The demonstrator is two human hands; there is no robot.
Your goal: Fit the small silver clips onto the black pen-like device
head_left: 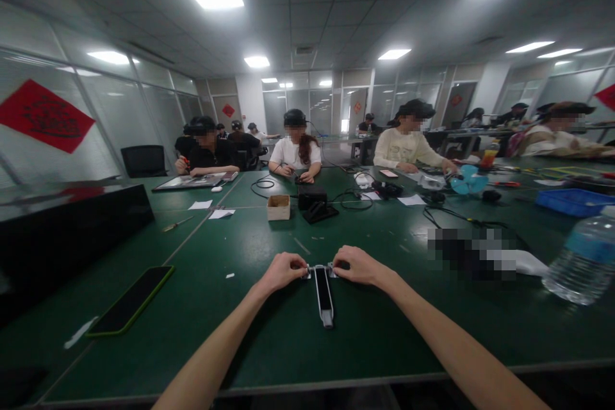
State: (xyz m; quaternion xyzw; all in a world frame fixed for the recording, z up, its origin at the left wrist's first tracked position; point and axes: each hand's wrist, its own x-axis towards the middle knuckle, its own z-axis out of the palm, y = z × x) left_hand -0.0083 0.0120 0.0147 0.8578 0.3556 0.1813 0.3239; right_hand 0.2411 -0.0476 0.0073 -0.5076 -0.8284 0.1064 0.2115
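Observation:
A slim white and black device (pixel 323 295) lies lengthwise on the green table (pixel 230 327) straight in front of me. My left hand (pixel 284 271) is closed in a pinch on the left side of its far end. On the right side of that same end, my right hand (pixel 358 265) is pinched shut too. Both hands rest on the table top. What sits under the fingertips is too small to make out.
A phone in a green case (pixel 131 300) lies at the left, a water bottle (pixel 583 259) at the right edge. Farther off are a small cardboard box (pixel 278 207), a black device with cables (pixel 315 202), a blue tray (pixel 571 200), and several seated people.

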